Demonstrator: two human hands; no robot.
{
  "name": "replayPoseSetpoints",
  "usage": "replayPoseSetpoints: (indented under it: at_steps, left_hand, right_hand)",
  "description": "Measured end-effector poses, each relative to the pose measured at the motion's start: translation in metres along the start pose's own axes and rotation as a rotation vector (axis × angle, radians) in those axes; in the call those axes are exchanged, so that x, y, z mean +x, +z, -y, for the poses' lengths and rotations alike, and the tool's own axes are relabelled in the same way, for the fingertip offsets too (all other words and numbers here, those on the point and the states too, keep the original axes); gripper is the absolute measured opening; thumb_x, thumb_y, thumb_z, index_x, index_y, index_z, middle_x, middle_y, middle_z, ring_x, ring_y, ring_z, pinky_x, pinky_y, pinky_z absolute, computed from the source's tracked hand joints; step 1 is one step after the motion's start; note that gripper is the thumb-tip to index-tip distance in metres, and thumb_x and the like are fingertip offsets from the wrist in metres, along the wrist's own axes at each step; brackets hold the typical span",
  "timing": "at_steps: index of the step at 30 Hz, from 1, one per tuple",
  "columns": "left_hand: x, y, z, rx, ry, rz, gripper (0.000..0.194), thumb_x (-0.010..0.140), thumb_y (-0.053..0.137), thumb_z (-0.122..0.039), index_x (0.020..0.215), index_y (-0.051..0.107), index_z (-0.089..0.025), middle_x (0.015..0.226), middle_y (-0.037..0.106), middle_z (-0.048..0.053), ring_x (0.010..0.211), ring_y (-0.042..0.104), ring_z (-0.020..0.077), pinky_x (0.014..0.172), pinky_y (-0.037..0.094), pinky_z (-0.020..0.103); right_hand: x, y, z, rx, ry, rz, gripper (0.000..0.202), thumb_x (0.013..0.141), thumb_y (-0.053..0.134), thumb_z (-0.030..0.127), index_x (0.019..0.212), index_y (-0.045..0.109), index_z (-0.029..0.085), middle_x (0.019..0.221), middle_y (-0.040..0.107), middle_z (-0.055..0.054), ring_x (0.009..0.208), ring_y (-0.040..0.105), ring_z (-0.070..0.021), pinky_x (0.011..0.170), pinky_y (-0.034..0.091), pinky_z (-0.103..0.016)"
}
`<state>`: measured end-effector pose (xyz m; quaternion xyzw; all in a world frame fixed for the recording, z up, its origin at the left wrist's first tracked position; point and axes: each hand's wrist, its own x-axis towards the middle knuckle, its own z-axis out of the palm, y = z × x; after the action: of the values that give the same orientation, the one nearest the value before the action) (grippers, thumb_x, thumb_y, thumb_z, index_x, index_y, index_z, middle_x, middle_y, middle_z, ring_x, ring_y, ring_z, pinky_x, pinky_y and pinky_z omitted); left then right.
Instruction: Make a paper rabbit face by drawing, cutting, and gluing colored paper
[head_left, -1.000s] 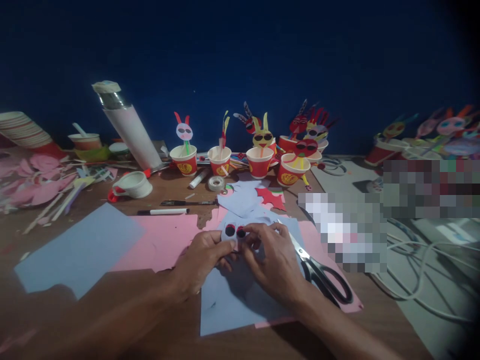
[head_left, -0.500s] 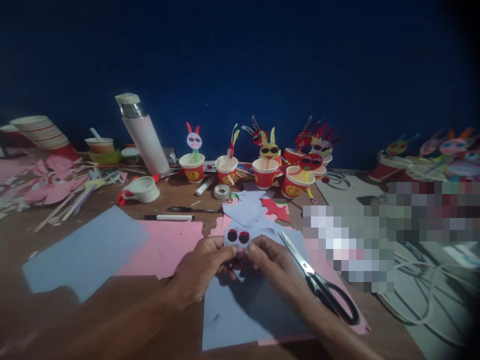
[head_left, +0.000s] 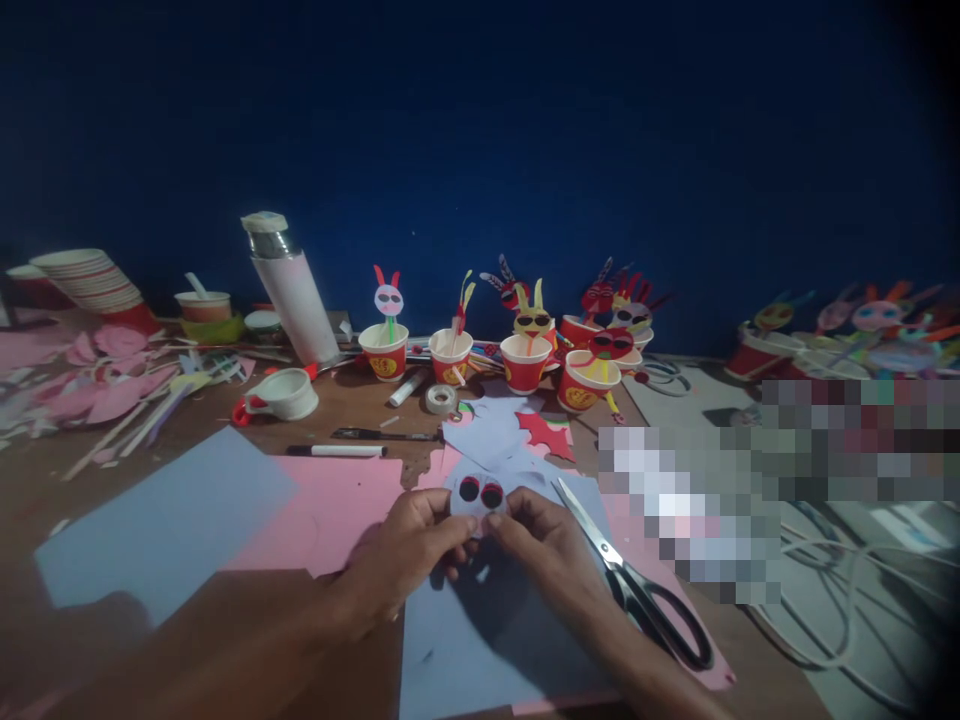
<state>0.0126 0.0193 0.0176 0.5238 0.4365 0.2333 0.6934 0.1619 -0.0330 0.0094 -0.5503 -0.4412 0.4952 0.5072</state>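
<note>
The brown surface (head_left: pixel 352 400) is wide and crowded, and it stands in front of a dark blue wall (head_left: pixel 480 130). On its near part lie big paper sheets: a blue-grey sheet (head_left: pixel 165 525) at the left, a pink sheet (head_left: pixel 330 510) beside it, and another blue-grey sheet (head_left: pixel 480 650) directly under the hands. A white cylinder bottle (head_left: pixel 289 290) with a shiny neck stands tilted at the back left, near a stack of paper cups (head_left: pixel 94 280) that lies on its side. Along the back there is a row of red paper cups (head_left: pixel 525 362) with small paper faces on sticks. The scissors (head_left: pixel 637 580) lie with blades apart on the paper, just beside the right hand, with black handles toward the near edge. A white mug (head_left: pixel 289 393) with a red handle, a white marker (head_left: pixel 337 451) and a small tape roll (head_left: pixel 440 399) are farther back on the surface. The left hand (head_left: pixel 405 555) and the right hand (head_left: pixel 544 550) meet in the middle, and both have the grip closed on a small pale paper face (head_left: pixel 480 495) with 2 dark round eyes with red rims. The fingertips pinch its lower edge from both sides, and the face stands upright just above the blue-grey sheet, between the 2 hands.
</note>
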Motion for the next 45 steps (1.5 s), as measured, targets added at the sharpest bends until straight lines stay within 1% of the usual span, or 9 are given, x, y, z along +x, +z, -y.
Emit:
replayPoseSetpoints:
  at_steps: [9, 13, 18, 21, 27, 30, 36, 41, 45]
  left_hand:
    - [0.003, -0.004, 0.002, 0.047, 0.046, 0.000, 0.026, 0.073, 0.062, -0.037, 0.076, 0.060, -0.011, 0.065, 0.058, 0.002, 0.053, 0.048, 0.0090, 0.047, 0.040, 0.020]
    - [0.001, -0.002, -0.002, 0.020, 0.052, 0.021, 0.026, 0.072, 0.063, -0.036, 0.073, 0.060, -0.010, 0.063, 0.058, 0.003, 0.053, 0.049, 0.0095, 0.048, 0.040, 0.021]
    - [0.003, -0.004, 0.000, -0.158, 0.027, 0.124, 0.044, 0.082, 0.046, -0.050, 0.075, 0.060, -0.010, 0.067, 0.063, 0.007, 0.054, 0.053, 0.0122, 0.048, 0.041, 0.023]
    - [0.005, -0.008, 0.002, -0.162, 0.030, 0.094, 0.042, 0.083, 0.045, -0.049, 0.072, 0.059, -0.011, 0.066, 0.063, 0.006, 0.052, 0.053, 0.0107, 0.045, 0.037, 0.021]
    - [0.010, -0.012, 0.005, -0.054, -0.004, 0.025, 0.026, 0.081, 0.054, -0.034, 0.065, 0.056, -0.013, 0.058, 0.060, 0.000, 0.045, 0.052, 0.0076, 0.042, 0.031, 0.018]
    - [0.011, -0.013, 0.008, -0.036, -0.012, 0.003, 0.027, 0.081, 0.053, -0.034, 0.065, 0.055, -0.014, 0.059, 0.061, 0.001, 0.046, 0.052, 0.0080, 0.042, 0.031, 0.018]
    - [0.009, -0.013, 0.009, -0.101, -0.042, 0.050, 0.030, 0.082, 0.050, -0.043, 0.072, 0.057, -0.014, 0.061, 0.060, 0.002, 0.051, 0.055, 0.0112, 0.048, 0.038, 0.021]
    - [0.010, -0.011, 0.008, -0.063, -0.083, 0.031, 0.032, 0.078, 0.056, -0.044, 0.075, 0.061, -0.013, 0.057, 0.057, 0.001, 0.050, 0.053, 0.0114, 0.048, 0.038, 0.022]
    - [0.012, -0.010, 0.009, -0.065, -0.088, -0.018, 0.031, 0.079, 0.056, -0.043, 0.071, 0.060, -0.013, 0.054, 0.055, 0.000, 0.045, 0.051, 0.0092, 0.044, 0.033, 0.020]
  right_hand:
    - [0.003, -0.003, 0.004, -0.058, -0.003, 0.015, 0.045, 0.086, 0.038, 0.051, 0.057, 0.048, 0.018, 0.056, 0.047, 0.001, 0.058, 0.043, -0.0129, 0.055, 0.031, -0.025]
    - [0.004, 0.000, -0.001, 0.014, 0.014, 0.037, 0.039, 0.076, 0.054, 0.053, 0.059, 0.047, 0.018, 0.054, 0.044, 0.004, 0.053, 0.039, -0.0109, 0.052, 0.029, -0.023]
    - [0.007, -0.002, -0.007, 0.045, 0.044, 0.013, 0.036, 0.075, 0.058, 0.049, 0.061, 0.049, 0.017, 0.052, 0.044, 0.005, 0.050, 0.037, -0.0091, 0.050, 0.028, -0.022]
    - [0.009, -0.004, -0.008, 0.049, 0.069, -0.004, 0.035, 0.075, 0.059, 0.048, 0.060, 0.049, 0.017, 0.052, 0.045, 0.005, 0.049, 0.037, -0.0087, 0.049, 0.027, -0.022]
    - [0.011, -0.005, -0.004, 0.040, 0.120, -0.018, 0.040, 0.079, 0.052, 0.052, 0.060, 0.052, 0.017, 0.055, 0.053, 0.001, 0.053, 0.043, -0.0112, 0.052, 0.031, -0.023]
    - [0.011, -0.007, -0.001, 0.034, 0.128, -0.016, 0.042, 0.083, 0.047, 0.052, 0.059, 0.053, 0.017, 0.053, 0.052, 0.001, 0.052, 0.044, -0.0116, 0.052, 0.032, -0.024]
    - [0.014, -0.009, 0.005, -0.024, 0.073, 0.017, 0.039, 0.083, 0.049, 0.048, 0.060, 0.054, 0.016, 0.055, 0.052, 0.000, 0.053, 0.044, -0.0117, 0.053, 0.033, -0.024]
    - [0.013, -0.008, 0.008, -0.029, 0.074, 0.040, 0.039, 0.082, 0.050, 0.049, 0.060, 0.054, 0.016, 0.053, 0.049, 0.002, 0.051, 0.043, -0.0108, 0.051, 0.033, -0.023]
    - [0.011, -0.010, 0.008, 0.032, 0.055, -0.105, 0.031, 0.079, 0.055, 0.047, 0.074, 0.058, 0.017, 0.058, 0.048, 0.003, 0.055, 0.043, -0.0113, 0.052, 0.036, -0.022]
